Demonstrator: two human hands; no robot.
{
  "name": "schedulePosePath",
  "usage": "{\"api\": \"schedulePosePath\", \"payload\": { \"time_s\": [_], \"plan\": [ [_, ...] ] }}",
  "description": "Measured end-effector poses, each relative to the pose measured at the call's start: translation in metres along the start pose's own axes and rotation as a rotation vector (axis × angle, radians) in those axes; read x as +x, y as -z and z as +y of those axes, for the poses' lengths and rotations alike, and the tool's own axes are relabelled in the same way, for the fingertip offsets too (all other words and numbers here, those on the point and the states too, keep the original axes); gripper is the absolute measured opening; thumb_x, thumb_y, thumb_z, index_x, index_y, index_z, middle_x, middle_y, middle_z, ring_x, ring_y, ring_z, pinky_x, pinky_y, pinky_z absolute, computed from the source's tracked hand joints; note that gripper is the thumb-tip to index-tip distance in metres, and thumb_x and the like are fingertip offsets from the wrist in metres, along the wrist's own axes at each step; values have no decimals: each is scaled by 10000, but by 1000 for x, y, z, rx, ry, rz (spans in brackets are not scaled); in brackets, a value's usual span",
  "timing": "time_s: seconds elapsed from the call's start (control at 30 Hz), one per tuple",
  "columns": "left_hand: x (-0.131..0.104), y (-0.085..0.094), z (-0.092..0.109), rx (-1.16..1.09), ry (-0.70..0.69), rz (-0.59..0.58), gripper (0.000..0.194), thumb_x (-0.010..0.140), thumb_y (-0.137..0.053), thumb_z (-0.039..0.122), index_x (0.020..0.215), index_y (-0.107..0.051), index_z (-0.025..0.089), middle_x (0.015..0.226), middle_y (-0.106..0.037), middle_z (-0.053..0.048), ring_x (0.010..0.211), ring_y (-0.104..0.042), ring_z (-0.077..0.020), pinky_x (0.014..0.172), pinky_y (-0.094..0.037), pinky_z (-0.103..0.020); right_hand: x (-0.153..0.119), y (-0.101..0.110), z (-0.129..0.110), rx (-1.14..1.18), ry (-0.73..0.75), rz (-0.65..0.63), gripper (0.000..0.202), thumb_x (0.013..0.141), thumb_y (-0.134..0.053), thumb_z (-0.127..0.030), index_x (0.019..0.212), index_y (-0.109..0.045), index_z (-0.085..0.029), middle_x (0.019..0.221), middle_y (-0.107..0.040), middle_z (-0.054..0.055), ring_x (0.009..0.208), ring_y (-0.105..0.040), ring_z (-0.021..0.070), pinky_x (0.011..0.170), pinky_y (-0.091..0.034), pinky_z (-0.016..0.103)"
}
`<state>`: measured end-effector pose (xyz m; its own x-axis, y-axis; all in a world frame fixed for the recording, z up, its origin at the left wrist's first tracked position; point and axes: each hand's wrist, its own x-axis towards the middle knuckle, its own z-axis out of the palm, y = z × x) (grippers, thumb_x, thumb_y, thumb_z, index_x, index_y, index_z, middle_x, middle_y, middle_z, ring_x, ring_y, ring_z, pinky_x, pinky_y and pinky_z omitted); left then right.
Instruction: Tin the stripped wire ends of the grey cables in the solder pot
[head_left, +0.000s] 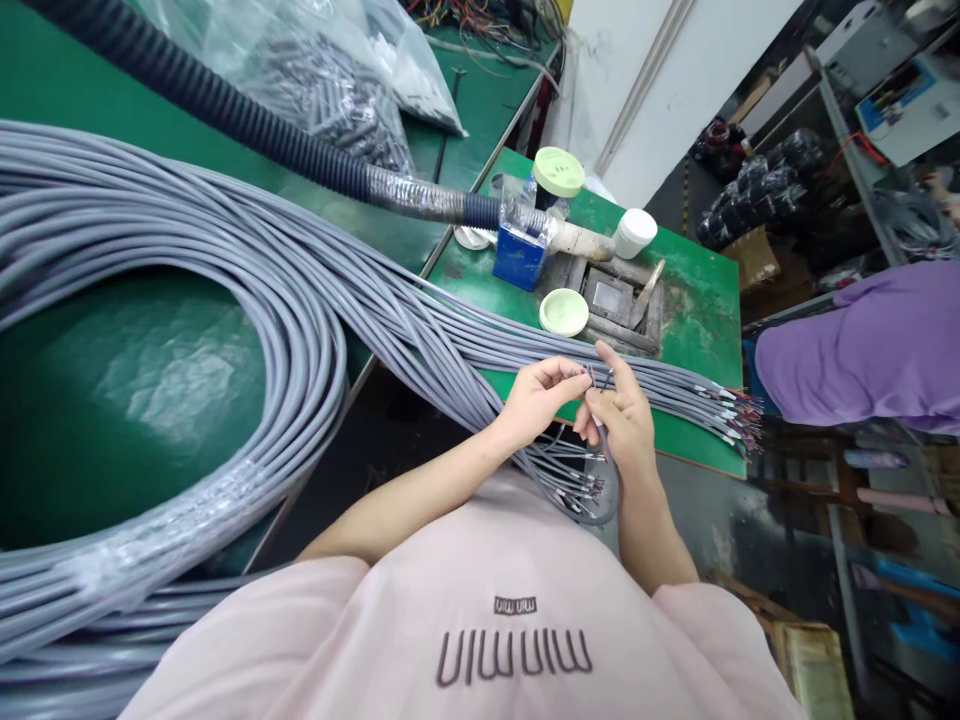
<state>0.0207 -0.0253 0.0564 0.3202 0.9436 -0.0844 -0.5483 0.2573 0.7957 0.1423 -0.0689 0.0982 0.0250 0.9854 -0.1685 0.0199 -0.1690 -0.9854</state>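
Close in front of my chest, my right hand (624, 412) is closed around the end of a grey cable (613, 482), its index finger stretched out. The cable bends down below the hand in a loop. Thin coloured wires (589, 374) fan out of the cable end, and my left hand (541, 396) pinches at them between thumb and index finger. Beneath my left forearm hangs a group of other cable ends (574, 480) with stripped tips. Behind both hands, a thick bundle of grey cables (450, 335) runs across the bench to splayed wire ends (739, 415) on the right.
A large cable coil (300, 370) covers the left table. A ribbed black hose (292, 135) reaches over to a blue box (519, 258). Near it are a solder pot (611, 300), a white tub (634, 232) and a pale green dish (564, 313). A person in a purple top (862, 345) is at right.
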Motion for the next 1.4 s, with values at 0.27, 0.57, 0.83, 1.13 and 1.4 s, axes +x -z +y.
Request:
{"api": "schedulePosePath", "payload": {
  "time_s": [0.27,0.57,0.83,1.13,1.4],
  "plan": [
    [-2,0,0,-7,3,32,310,662,-813,408,672,-645,147,599,-625,12,546,-551,-88,570,-447,-230,3,-1,5,14,56,157,761,812,-658,-339,1468,-283,-251,557,-625,-84,387,-469,86,399,-369,201],
    [-2,0,1,14,-35,58,333,630,-831,416,663,-640,146,609,-637,14,549,-549,-83,571,-457,-222,8,3,5,-89,40,170,161,756,-701,-335,784,-643,-187,489,-597,-51,408,-491,77,424,-396,199],
    [-3,-2,-2,23,-34,30,318,654,-812,401,668,-629,142,628,-655,11,564,-576,-88,587,-481,-228,11,3,11,-100,181,264,115,776,-692,-279,706,-650,-198,544,-595,-53,497,-531,88,535,-442,230],
    [-3,2,-11,80,-36,39,322,685,-786,428,703,-638,143,640,-659,-1,593,-589,-106,616,-483,-246,21,10,23,-3,159,239,107,824,-648,-288,753,-628,-210,571,-592,-57,512,-545,97,564,-448,235],
    [-6,4,-23,369,-126,-32,225,785,-700,370,742,-665,152,681,-659,-7,617,-547,-109,618,-440,-243,40,25,15,48,180,224,126,824,-613,-318,770,-586,-208,640,-634,-25,637,-595,131,698,-498,281]
  ]
}}
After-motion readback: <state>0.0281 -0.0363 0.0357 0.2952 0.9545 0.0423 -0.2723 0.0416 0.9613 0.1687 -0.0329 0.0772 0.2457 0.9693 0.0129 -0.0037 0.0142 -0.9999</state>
